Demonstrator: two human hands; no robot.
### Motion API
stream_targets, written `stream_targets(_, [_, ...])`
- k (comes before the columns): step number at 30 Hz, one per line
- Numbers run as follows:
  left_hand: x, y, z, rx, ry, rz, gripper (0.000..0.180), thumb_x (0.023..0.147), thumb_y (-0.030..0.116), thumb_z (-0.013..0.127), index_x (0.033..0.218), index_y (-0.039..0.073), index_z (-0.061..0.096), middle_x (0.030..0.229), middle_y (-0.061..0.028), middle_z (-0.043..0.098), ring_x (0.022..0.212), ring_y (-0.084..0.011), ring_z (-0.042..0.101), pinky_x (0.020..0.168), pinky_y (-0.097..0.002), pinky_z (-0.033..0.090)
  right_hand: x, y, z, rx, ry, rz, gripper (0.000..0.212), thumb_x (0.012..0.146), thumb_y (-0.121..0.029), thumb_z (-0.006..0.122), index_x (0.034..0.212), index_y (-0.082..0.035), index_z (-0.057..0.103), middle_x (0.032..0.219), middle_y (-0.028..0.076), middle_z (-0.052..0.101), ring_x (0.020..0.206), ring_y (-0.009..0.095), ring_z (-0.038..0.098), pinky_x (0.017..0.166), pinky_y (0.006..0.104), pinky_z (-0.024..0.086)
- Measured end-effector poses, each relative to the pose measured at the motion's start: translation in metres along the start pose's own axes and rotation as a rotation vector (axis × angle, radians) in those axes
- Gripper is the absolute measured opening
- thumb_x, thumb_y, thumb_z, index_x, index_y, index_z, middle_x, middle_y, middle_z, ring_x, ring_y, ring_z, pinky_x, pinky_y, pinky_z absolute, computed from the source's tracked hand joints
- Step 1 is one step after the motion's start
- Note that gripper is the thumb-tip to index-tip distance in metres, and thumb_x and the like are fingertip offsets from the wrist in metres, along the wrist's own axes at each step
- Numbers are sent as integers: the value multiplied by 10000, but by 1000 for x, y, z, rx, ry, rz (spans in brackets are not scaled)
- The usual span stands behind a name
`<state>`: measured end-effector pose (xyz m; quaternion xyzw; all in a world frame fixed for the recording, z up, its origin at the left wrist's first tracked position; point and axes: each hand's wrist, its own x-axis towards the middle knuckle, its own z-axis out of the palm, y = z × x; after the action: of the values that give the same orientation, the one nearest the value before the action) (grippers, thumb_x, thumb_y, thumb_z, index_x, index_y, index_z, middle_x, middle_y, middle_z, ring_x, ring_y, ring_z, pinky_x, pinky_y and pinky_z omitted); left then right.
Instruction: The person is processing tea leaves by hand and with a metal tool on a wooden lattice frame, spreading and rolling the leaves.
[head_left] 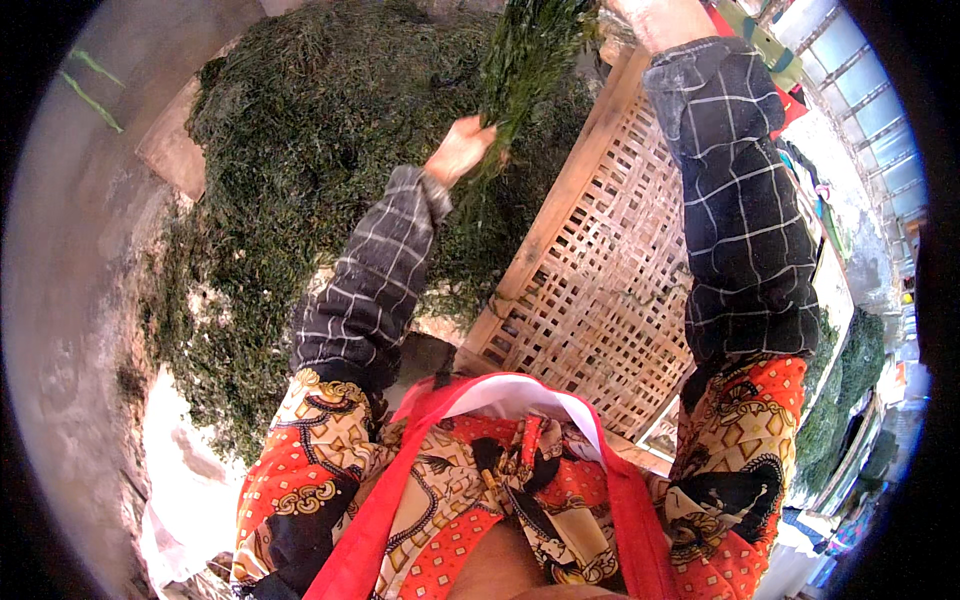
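A big heap of dark green seaweed [300, 150] covers the ground ahead. My left hand [460, 150] is closed around the lower end of a long hanging bunch of seaweed [530, 55]. My right hand [660, 18] is raised at the top edge and grips the upper end of the same bunch near the frame's wooden edge; its fingers are partly out of view. Both forearms wear dark checked sleeves. A woven bamboo lattice frame [610, 290] lies tilted between my arms, under the right one.
A grey concrete surface [70, 300] borders the heap on the left. A flat board [170, 150] pokes out from under the seaweed. More seaweed on racks [845, 390] lies at the right, beside a railing [860, 110].
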<state>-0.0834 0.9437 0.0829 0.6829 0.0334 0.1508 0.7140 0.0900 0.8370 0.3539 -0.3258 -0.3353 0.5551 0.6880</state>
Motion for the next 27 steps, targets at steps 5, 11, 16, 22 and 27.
stream_targets(5, [-71,-118,-64,552,16,-369,247,934,159,509,794,-26,592,628,-133,611,498,-175,580,460,-343,459,-27,-38,15,-13,-64,-173,217,969,-112,429,1017,92,483,574,-29,392,427,83,327,398,238,281])
stream_targets(11, [-119,-105,-141,833,77,-508,351,780,274,711,994,-1,666,871,-126,695,696,-235,668,634,-378,535,-98,-80,17,-207,-16,-264,215,968,-121,484,1005,90,498,590,-46,386,444,53,343,389,195,282])
stream_targets(16, [-18,-2,-67,1201,80,-232,423,832,414,680,1010,31,690,970,-156,689,810,-209,665,757,-362,542,-175,-49,-35,-157,251,-213,257,965,-186,513,975,70,536,611,-46,414,464,40,368,394,176,284])
stream_targets(22, [27,56,286,-431,53,124,533,925,543,460,932,30,604,972,-96,660,980,-184,615,906,-351,458,-264,46,-111,-71,236,-22,337,975,-281,517,1144,11,524,666,-64,413,505,12,337,431,157,272])
stream_targets(27, [78,-50,392,-1089,-232,-181,714,810,713,487,998,34,604,753,-98,648,694,-255,609,686,-379,487,-383,72,-177,-163,567,13,221,981,-336,494,978,-124,556,634,-69,428,451,13,298,398,171,244])
